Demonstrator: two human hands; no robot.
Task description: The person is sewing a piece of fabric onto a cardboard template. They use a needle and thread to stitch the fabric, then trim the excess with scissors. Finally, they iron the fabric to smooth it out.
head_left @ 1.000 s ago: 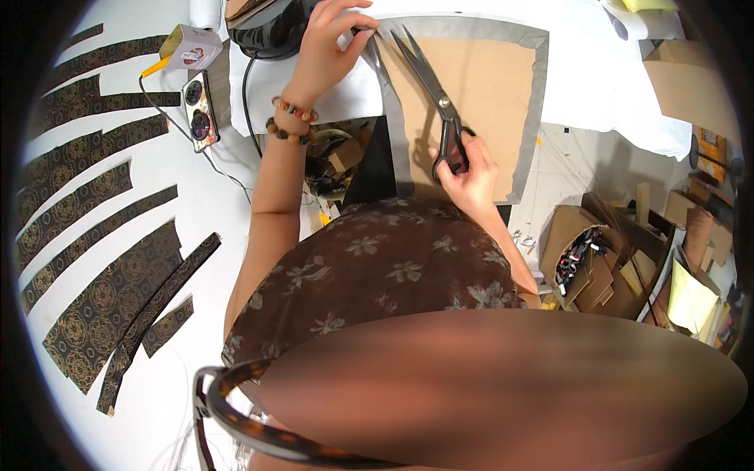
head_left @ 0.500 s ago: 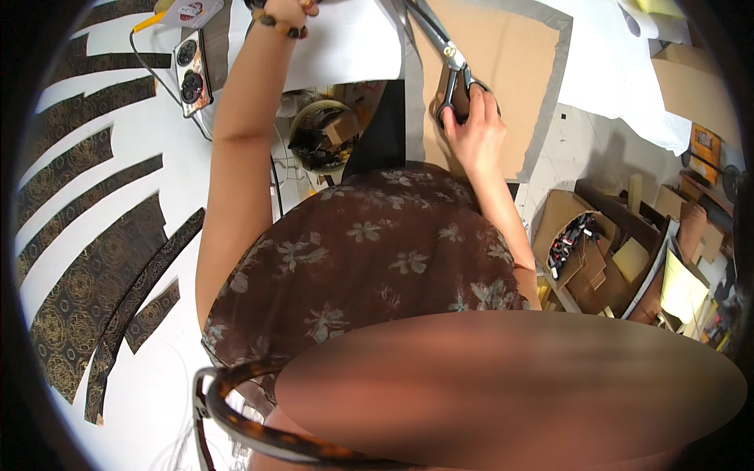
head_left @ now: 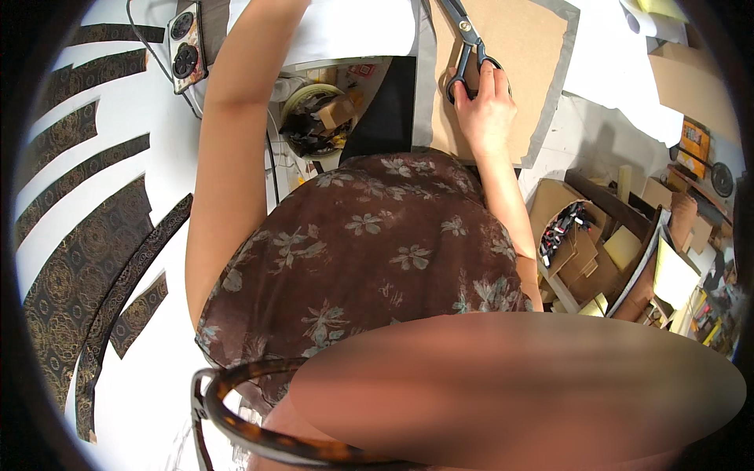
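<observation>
My right hand is closed around the handle loops of large dark-handled fabric scissors, whose blades run up past the top edge of the picture. Hand and scissors are over a tan board with a grey border. My left forearm reaches up and out through the top edge, so my left hand is out of sight. Beside that forearm a phone lies on the white table, with a cable by it. White sheet material lies between the forearm and the board.
Dark gold-patterned fabric pieces are spread over the white table at left. Below the table edge stands a round bin with scraps. At right, cardboard boxes and offcuts crowd the floor. White cloth hangs beyond the board.
The view has shifted a little, and the scene sits higher. My left hand, partly visible before with its beaded bracelet, has gone out through the top edge. My right hand still grips the scissors.
</observation>
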